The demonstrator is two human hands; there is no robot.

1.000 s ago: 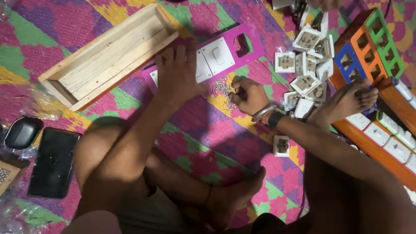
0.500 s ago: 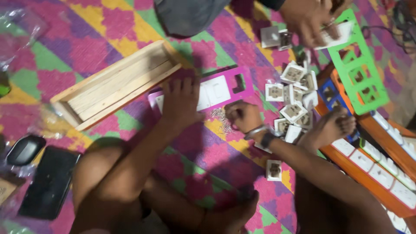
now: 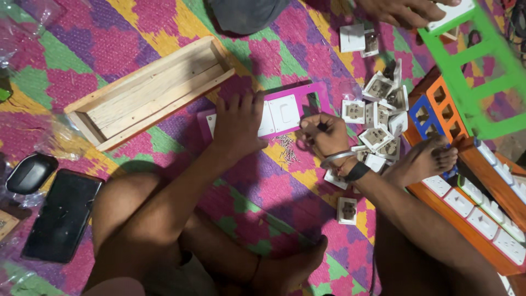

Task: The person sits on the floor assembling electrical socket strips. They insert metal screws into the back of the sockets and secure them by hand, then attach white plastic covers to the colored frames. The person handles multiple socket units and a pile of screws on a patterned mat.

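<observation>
Since the earlier frames the view has tilted up: another person's hand (image 3: 402,10) and the green frame (image 3: 482,71) now show at top right, and the wooden box (image 3: 148,93) sits further in. Left hand (image 3: 238,125) has stayed flat on the pink switch plate (image 3: 274,112), fingers spread, pressing it to the mat (image 3: 164,22); nothing pinched. Right hand (image 3: 324,134) curled at the plate's right end, fingers pressed together around something small; can't tell what. Loose screws (image 3: 285,148) lie on the mat between the two hands, just below the plate. White socket modules (image 3: 378,109) piled just right of the right hand; one more module (image 3: 347,211) lies apart, nearer the knee. Orange board (image 3: 482,219) with white switches runs along the right edge, a bare foot (image 3: 424,160) resting on it. Black phone (image 3: 63,214) and dark case (image 3: 30,172) at left.
</observation>
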